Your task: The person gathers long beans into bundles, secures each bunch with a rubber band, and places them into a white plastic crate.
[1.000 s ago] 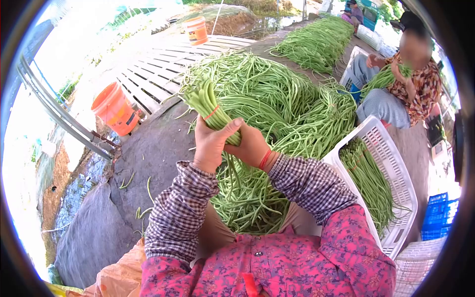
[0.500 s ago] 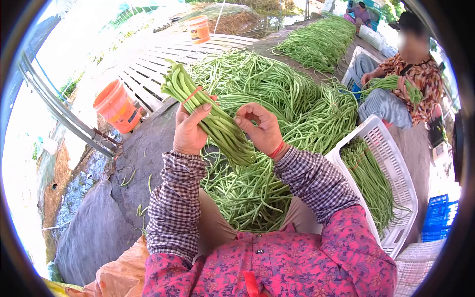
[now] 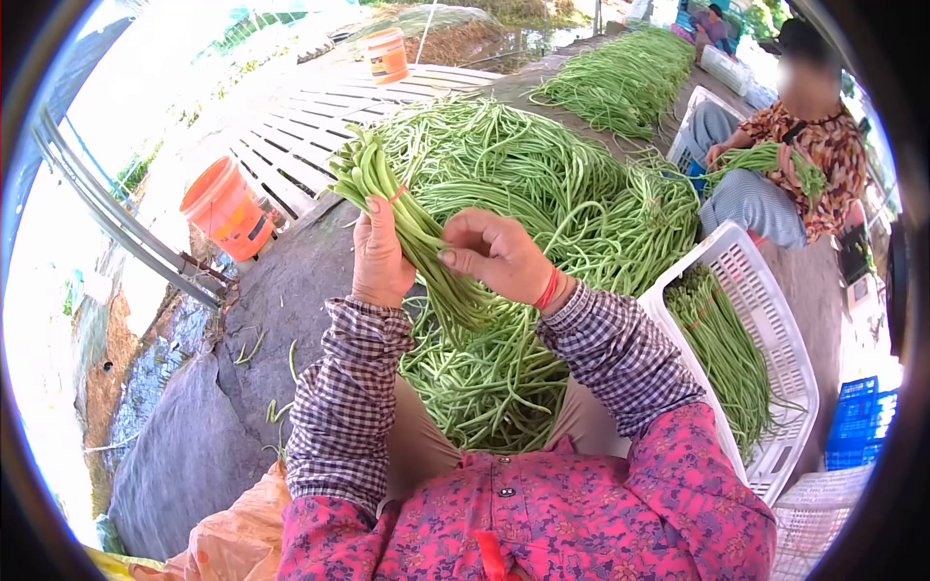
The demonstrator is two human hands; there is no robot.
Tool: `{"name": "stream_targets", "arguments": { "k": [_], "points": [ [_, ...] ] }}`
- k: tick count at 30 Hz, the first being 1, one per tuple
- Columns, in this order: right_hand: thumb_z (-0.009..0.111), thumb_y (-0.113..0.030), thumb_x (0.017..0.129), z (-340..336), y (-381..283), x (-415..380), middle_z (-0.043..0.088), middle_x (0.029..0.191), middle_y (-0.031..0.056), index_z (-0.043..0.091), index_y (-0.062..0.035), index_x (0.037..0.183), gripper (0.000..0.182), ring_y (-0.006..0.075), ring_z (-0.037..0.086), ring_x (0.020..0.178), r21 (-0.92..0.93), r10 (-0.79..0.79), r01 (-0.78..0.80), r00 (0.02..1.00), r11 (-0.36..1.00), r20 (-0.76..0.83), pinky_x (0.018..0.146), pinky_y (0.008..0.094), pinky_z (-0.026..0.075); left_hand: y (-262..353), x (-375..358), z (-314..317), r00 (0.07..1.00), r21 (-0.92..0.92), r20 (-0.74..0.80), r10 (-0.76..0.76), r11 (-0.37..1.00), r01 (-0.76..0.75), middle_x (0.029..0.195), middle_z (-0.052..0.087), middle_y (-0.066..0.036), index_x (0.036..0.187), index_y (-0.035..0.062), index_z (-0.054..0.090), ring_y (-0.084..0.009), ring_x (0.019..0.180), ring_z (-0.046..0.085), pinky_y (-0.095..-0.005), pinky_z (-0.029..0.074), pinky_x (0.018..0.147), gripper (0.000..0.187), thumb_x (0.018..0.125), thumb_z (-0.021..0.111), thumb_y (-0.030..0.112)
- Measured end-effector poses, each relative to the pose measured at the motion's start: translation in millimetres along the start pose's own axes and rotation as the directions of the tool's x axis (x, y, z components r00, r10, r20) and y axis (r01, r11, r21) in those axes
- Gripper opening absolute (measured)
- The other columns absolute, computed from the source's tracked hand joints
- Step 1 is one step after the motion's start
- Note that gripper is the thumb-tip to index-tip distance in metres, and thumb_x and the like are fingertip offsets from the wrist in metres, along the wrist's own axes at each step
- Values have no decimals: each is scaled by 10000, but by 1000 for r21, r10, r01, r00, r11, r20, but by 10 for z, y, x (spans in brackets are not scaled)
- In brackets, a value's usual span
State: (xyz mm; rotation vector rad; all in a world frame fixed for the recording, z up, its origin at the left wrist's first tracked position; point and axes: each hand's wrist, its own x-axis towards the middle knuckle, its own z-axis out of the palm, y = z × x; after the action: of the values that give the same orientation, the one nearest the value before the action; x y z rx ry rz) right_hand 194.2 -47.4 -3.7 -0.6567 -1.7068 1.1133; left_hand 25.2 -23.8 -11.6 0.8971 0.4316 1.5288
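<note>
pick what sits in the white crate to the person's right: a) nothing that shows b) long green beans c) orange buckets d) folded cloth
b: the white crate holds a bundle of long green beans lying lengthwise, while the left hand grips a banded bunch and the right hand pinches at it.

orange bucket (image 3: 226,210), white crate (image 3: 775,358), seated co-worker (image 3: 794,165)

Sunlit outdoor yard: grey ground (image 3: 291,290), white slatted boards (image 3: 310,126), orange buckets (image 3: 225,211).
</note>
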Motion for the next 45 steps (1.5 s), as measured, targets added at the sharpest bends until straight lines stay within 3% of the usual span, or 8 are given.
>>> {"name": "stream_targets", "arguments": {
  "k": [12,18,24,27,30,34,41,45],
  "points": [
    [585,-69,878,-7,-48,29,624,760,57,611,30,1019,174,85,560,503,212,334,-322,943,923,-19,417,203,437,11,-9,48,999,146,23,-40,989,37,884,571,-39,1001,44,538,-137,766,555,-288,470,671,329,897,575,354],
    [645,-19,788,32,156,43,590,756,19,639,-3,999,212,95,602,677,-273,-19,-25,987,962,-158,553,223,484,-78,-86,114,1000,167,-9,-13,986,15,971,531,-10,1062,68,512,-105,874,495,-267,420,756,310,851,654,245],
    [644,-25,795,-43,232,52,538,751,7,596,-6,871,91,97,589,752,-210,-3,12,999,978,43,633,228,466,-105,-150,157,998,321,27,63,944,-68,974,570,-71,1071,45,507,-152,932,549,-304,463,802,257,867,605,167],
    [599,-52,842,-162,164,88,568,757,59,550,3,901,94,152,604,739,52,143,-150,983,987,114,649,264,469,-12,-144,163,1000,233,-3,-28,972,28,938,588,-71,1033,41,525,-155,866,578,-308,486,760,255,880,593,234],
    [518,-106,919,-71,198,120,584,837,56,501,3,1057,177,141,562,739,-236,-76,88,995,968,62,678,285,466,19,-118,135,999,186,2,-54,981,53,913,572,-43,1017,51,513,-134,844,563,-285,481,720,280,867,635,254],
    [537,-162,904,-35,60,118,594,793,201,553,3,937,169,317,594,729,-421,-6,29,998,907,56,684,351,465,13,-55,101,998,114,-57,-8,993,14,891,586,-55,989,39,519,-150,825,578,-302,495,711,291,875,621,286],
    [515,-161,915,-264,342,-98,511,659,103,516,-20,822,169,222,497,578,-570,111,-21,986,821,124,587,319,434,271,81,-74,964,32,-247,96,995,-91,883,600,-77,970,33,528,-199,867,594,-370,521,759,310,887,589,325],
    [513,-232,930,-538,143,-61,483,652,19,515,-59,758,244,143,422,536,208,359,-325,921,922,-151,531,290,386,398,129,-296,977,-64,-163,140,986,-152,926,609,-101,1018,17,535,-224,883,594,-399,524,788,272,859,615,223]
  ]
}}
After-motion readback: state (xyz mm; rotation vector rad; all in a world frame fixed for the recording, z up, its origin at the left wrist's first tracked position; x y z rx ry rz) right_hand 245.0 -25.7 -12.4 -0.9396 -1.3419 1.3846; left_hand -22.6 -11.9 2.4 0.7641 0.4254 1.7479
